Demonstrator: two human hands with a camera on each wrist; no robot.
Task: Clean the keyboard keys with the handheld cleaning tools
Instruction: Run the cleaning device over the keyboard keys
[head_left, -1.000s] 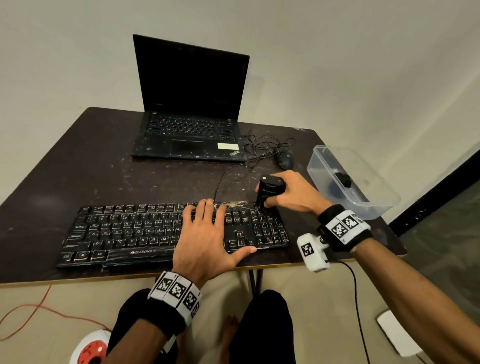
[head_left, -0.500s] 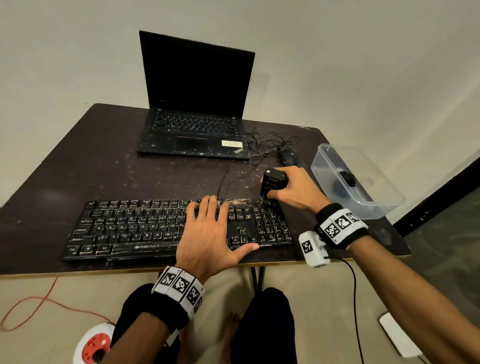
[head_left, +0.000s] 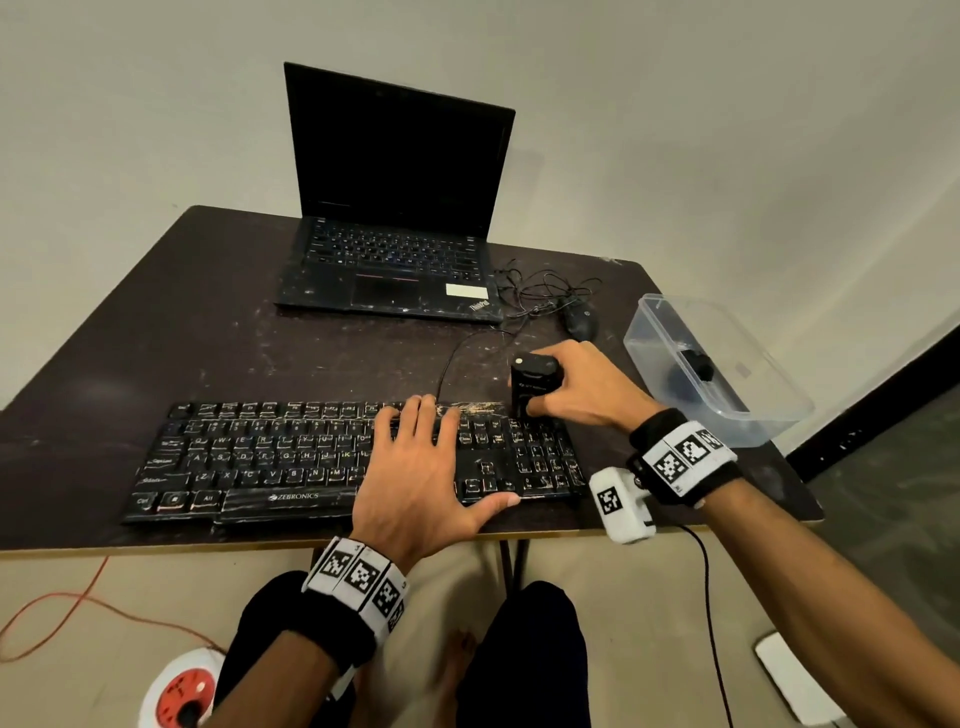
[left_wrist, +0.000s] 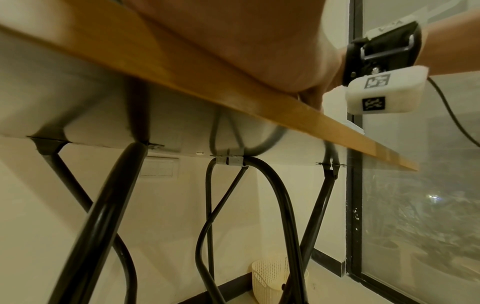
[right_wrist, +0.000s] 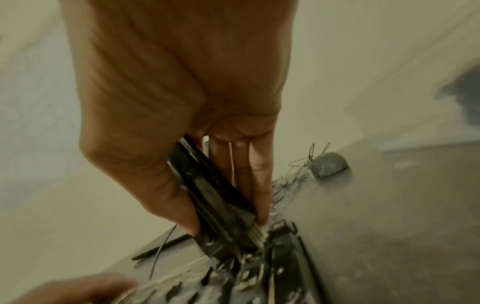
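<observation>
A black, dusty keyboard (head_left: 270, 457) lies along the near edge of the dark table (head_left: 208, 343). My left hand (head_left: 421, 467) rests flat on its right-middle keys with fingers straight and thumb spread. My right hand (head_left: 576, 389) grips a black cleaning brush (head_left: 532, 384) upright at the keyboard's far right corner. In the right wrist view the brush (right_wrist: 215, 205) sits between thumb and fingers, and its pale bristles (right_wrist: 259, 236) touch the keys (right_wrist: 259, 273). The left wrist view shows only the palm (left_wrist: 246, 41) over the table edge.
An open black laptop (head_left: 395, 218) stands at the back. A mouse (head_left: 581, 321) with tangled cable lies right of it. A clear plastic box (head_left: 711, 364) holding a dark object sits at the right edge. A basket (left_wrist: 272, 277) stands beneath the table.
The right hand has moved the brush from the number pad's upper keys to the keyboard's far right corner. The left hand has stayed flat on the keys.
</observation>
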